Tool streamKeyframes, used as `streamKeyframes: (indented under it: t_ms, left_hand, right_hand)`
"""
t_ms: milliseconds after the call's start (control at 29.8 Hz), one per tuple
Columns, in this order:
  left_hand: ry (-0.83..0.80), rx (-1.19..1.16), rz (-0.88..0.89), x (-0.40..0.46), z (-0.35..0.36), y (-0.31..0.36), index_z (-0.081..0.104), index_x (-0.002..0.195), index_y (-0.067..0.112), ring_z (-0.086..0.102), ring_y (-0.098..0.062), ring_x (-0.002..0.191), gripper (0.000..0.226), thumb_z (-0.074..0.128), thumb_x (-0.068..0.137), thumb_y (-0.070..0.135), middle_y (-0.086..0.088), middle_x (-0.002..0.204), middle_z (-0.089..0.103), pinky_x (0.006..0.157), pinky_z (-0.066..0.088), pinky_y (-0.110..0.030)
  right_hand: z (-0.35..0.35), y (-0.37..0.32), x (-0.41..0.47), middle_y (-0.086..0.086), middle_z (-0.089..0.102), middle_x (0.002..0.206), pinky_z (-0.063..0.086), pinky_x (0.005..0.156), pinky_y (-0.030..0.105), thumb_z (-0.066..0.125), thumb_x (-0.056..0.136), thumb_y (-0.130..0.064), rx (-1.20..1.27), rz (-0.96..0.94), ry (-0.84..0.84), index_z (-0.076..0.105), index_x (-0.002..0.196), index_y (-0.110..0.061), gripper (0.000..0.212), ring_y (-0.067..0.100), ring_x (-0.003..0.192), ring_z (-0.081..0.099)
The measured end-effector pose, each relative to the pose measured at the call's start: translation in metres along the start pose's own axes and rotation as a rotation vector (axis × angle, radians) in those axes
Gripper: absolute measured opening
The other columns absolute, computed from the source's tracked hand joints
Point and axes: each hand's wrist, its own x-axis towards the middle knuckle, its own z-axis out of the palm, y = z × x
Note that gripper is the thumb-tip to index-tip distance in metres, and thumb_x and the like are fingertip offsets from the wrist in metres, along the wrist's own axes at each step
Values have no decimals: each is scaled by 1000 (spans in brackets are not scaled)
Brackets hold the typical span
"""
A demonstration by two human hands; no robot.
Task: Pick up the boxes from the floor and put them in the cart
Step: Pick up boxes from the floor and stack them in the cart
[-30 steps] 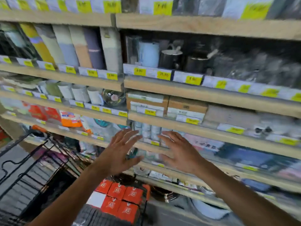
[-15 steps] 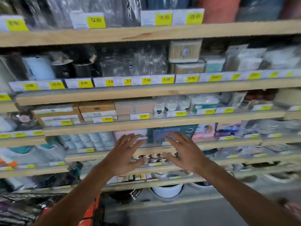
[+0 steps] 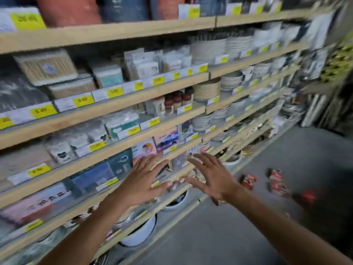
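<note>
Fingers spread and straight, the left hand (image 3: 142,180) and right hand (image 3: 214,177) are held out side by side in front of the shelves (image 3: 118,106), holding nothing. Yellow price tags (image 3: 43,111) line the pale wooden shelf edges; their blurred print cannot be read. Small red boxes (image 3: 275,181) lie scattered on the grey floor (image 3: 219,236), well apart from the right hand. Stacked plates (image 3: 228,80) fill the far shelves.

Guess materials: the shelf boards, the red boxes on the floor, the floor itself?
Shelf boards: pale unfinished-looking wood or wood laminate, matte, tan front edges. Red boxes: probably printed cardboard, red and white faces with squared corners; blur leaves the finish unclear. Floor: smooth grey, concrete or vinyl, seamless with a slight sheen.
</note>
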Motion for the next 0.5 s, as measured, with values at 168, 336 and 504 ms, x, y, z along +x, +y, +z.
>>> streamKeyframes:
  t_ms: [168,336,504]
  left_hand:
    - [-36,-40,184,84,22,40,28,157,29,11,-17,149,95,8,85,87,6,164,19,124,12,-43]
    - [-92,-86,374,170,56,78,25,157,32,7,-15,152,86,22,88,84,8,164,16,124,10,-39]
    - [-152,-109,550,246,81,115,26,157,30,9,-16,151,89,26,85,82,8,164,16,123,6,-33]
  right_hand:
    - [-21,64,-41,1,47,153,31,118,47,34,93,-80,-37,225,39,45,150,-30,77,27,144,36]
    - [-44,120,-76,-1,41,157,27,121,46,31,92,-82,-103,453,31,38,154,-32,80,23,147,31]
    - [-60,161,-107,2,41,158,23,123,44,31,90,-81,-156,659,61,40,154,-27,84,27,148,31]
